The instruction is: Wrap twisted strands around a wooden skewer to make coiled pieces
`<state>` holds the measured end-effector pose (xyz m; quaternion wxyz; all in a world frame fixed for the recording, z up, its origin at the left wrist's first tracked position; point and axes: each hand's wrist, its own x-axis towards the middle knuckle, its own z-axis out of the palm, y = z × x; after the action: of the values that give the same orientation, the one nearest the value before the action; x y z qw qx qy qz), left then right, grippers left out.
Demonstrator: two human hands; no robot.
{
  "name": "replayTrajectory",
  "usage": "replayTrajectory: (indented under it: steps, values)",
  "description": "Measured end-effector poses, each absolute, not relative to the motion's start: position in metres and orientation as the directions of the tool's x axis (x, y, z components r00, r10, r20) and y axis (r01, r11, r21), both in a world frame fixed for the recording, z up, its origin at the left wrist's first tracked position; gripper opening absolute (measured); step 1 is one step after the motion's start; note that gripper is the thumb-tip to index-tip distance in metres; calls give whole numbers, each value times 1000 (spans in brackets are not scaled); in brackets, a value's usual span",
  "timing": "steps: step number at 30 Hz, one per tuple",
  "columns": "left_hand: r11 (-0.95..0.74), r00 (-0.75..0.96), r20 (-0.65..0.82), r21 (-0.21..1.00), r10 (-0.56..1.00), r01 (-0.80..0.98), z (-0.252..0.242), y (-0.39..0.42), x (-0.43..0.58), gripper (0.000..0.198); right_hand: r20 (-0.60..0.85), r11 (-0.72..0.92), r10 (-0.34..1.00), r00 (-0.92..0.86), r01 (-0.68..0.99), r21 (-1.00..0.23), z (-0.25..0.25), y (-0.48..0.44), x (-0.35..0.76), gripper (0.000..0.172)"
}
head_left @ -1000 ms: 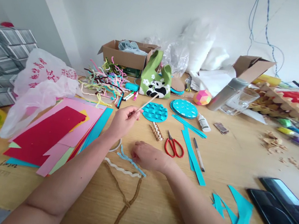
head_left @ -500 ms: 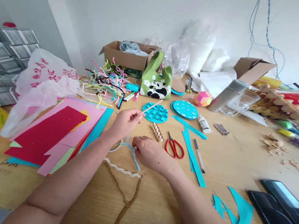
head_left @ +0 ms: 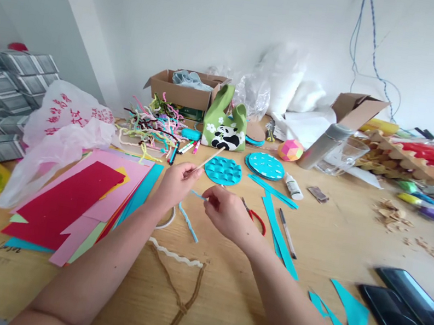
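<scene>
My left hand (head_left: 178, 183) is closed on a thin pale wooden stick (head_left: 211, 159), which points up and away to the right. My right hand (head_left: 229, 214) pinches one end of a light blue pipe cleaner (head_left: 197, 195) that stretches toward the left hand. Another length of light blue pipe cleaner (head_left: 188, 223) slants down below the hands; whether the two join is hidden. A roll of white tape (head_left: 168, 221) sits partly behind my left wrist. Nearer me, a wavy white strip (head_left: 176, 254) and brown pipe cleaners (head_left: 185, 307) lie on the table. Red-handled scissors (head_left: 257, 222) are partly covered by my right hand.
Coloured paper sheets (head_left: 68, 204) are stacked at left, behind them a pile of pipe cleaners (head_left: 157, 119). Blue discs (head_left: 222, 171), a glue bottle (head_left: 293, 187), blue paper strips (head_left: 280, 234) and a pen (head_left: 287, 232) lie ahead and right. A metal flask (head_left: 323, 147) leans at the back.
My right hand has shifted slightly right, drawing the light blue pipe cleaner out sideways, and now covers more of the scissors. The left hand still holds the stick. The view has tilted up a little.
</scene>
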<state>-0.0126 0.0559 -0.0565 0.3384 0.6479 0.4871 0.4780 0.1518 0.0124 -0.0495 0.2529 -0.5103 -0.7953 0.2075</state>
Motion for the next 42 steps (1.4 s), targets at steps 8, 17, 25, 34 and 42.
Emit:
replayTrajectory:
  steps: [8, 17, 25, 34, 42]
  values:
    - [-252, 105, 234, 944, 967, 212, -64, 61, -16, 34, 142, 243, 961, -236, 488, -838, -37, 22, 172, 16]
    - [-283, 131, 257, 924, 957, 258, -59, 58, -18, 33, -10, 141, 961, -277, 516, -845, -38, 25, 176, 23]
    - [-3, -16, 2, 996, 1000, -84, -51, 58, -14, 26, 60, 268, 933, -356, 569, -777, -26, 18, 176, 22]
    - [-27, -184, -19, 969, 983, -245, -44, 67, -29, 24, -123, 111, 880, -459, 450, -886, -31, 23, 187, 21]
    - [-52, -253, -10, 969, 967, -239, -44, 68, -25, 24, -210, -62, 825, -525, 286, -956, -37, 26, 190, 32]
